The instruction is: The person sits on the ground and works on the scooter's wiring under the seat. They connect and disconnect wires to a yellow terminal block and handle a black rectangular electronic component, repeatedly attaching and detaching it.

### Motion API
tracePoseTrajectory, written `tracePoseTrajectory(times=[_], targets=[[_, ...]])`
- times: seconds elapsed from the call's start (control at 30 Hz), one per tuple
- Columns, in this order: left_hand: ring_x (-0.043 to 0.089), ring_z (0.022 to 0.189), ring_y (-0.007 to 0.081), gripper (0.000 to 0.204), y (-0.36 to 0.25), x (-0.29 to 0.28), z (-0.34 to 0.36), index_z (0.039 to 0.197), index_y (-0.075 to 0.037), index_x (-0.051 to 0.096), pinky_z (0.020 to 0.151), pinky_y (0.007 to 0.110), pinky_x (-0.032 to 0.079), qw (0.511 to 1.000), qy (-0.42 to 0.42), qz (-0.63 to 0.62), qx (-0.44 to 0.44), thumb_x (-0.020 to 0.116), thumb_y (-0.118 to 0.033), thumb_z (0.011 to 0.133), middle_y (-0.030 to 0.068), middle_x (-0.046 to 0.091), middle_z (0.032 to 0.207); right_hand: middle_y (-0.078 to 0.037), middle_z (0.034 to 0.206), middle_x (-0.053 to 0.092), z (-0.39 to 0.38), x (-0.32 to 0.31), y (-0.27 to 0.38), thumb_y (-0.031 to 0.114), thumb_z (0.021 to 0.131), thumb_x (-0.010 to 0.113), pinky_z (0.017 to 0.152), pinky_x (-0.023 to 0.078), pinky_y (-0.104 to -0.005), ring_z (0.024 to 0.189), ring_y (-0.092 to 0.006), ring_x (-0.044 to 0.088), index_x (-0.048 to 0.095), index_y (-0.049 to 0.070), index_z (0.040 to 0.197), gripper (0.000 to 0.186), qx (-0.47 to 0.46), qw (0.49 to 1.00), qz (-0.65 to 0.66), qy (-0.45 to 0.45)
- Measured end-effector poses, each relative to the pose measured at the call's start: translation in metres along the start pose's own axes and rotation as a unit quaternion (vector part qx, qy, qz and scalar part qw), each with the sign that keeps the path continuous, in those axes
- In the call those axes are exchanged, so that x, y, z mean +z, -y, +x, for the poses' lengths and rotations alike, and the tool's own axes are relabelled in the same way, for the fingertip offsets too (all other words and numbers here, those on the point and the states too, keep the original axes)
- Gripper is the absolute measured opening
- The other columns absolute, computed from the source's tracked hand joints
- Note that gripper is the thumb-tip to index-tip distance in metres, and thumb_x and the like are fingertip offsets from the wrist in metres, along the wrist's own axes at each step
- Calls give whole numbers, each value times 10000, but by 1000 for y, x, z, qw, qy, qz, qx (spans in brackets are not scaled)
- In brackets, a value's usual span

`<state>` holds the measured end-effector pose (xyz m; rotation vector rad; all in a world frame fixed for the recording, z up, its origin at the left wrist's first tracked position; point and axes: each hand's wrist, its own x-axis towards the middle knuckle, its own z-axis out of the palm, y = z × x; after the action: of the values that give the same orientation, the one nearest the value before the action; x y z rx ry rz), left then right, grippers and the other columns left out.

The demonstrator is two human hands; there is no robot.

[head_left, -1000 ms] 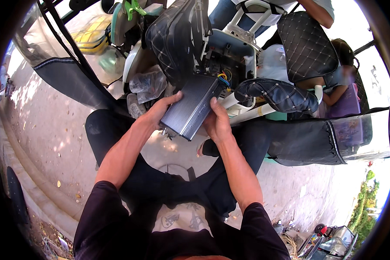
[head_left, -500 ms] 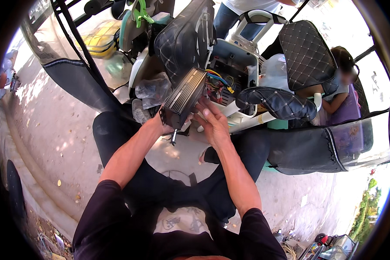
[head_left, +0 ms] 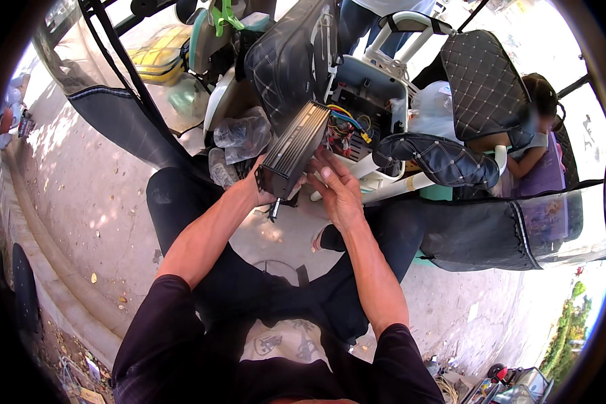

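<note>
A dark finned metal controller box (head_left: pixel 296 145) is held tilted in front of me, its long ribbed side facing up. My left hand (head_left: pixel 260 185) is closed around its near left end, with some fingers hidden beneath. My right hand (head_left: pixel 340 192) holds its right side, fingers curled against the lower edge and the thumb raised. A short shiny metal piece (head_left: pixel 274 211) sticks out below the near end; its kind is unclear. Just beyond the box, an open compartment (head_left: pixel 400 94) holds red, blue and yellow wires (head_left: pixel 349 123).
A lifted black seat (head_left: pixel 286 60) stands behind the box. Quilted black cushions (head_left: pixel 485 87) and white frame tubes (head_left: pixel 394 188) are at right. Clear plastic bags (head_left: pixel 242 138) lie at left. One person (head_left: pixel 539 128) sits at far right; another person's legs (head_left: pixel 357 30) show beyond the compartment.
The whole view has shifted slightly, so things sit a little farther right. Both hands keep nearly the same hold on the controller box.
</note>
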<state>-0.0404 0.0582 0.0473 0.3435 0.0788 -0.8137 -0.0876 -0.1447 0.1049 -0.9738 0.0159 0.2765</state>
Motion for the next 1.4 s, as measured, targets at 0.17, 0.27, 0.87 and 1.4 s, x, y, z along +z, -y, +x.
tracePoseTrajectory(times=[0.17,0.27,0.87,1.4], targets=[[707,831,235,361,-1,-1,-1,1190,-27,658,709,377,607,1000,-4,17,5,433,-280,1066,103,715,1016,-115,1523,476,0,0,0,188,960,708,1120,417,-451,1373,-253,491,426,-16,1486,631,3,1000,0,13],[694,811,236,339,-1,4,-6,1173,-18,649,683,387,590,1000,-17,-4,13,440,-262,1066,111,703,994,-125,1518,477,0,-2,-2,207,966,704,1124,407,-458,1371,-263,493,419,-21,1487,636,3,1000,-9,5],[649,1076,162,523,12,-32,-37,1341,53,577,963,304,500,896,-139,419,49,590,-368,1030,96,685,1191,-135,1327,603,3,-7,3,470,1038,535,1054,441,-421,1204,-241,580,527,-17,1365,587,40,998,42,-19],[581,1172,234,450,-14,-16,-10,1294,40,613,1070,363,403,752,-133,644,53,597,-228,933,125,661,1195,-56,1092,713,6,-33,-28,68,932,705,880,507,-270,955,-107,645,658,-26,1265,349,51,978,-151,-137]])
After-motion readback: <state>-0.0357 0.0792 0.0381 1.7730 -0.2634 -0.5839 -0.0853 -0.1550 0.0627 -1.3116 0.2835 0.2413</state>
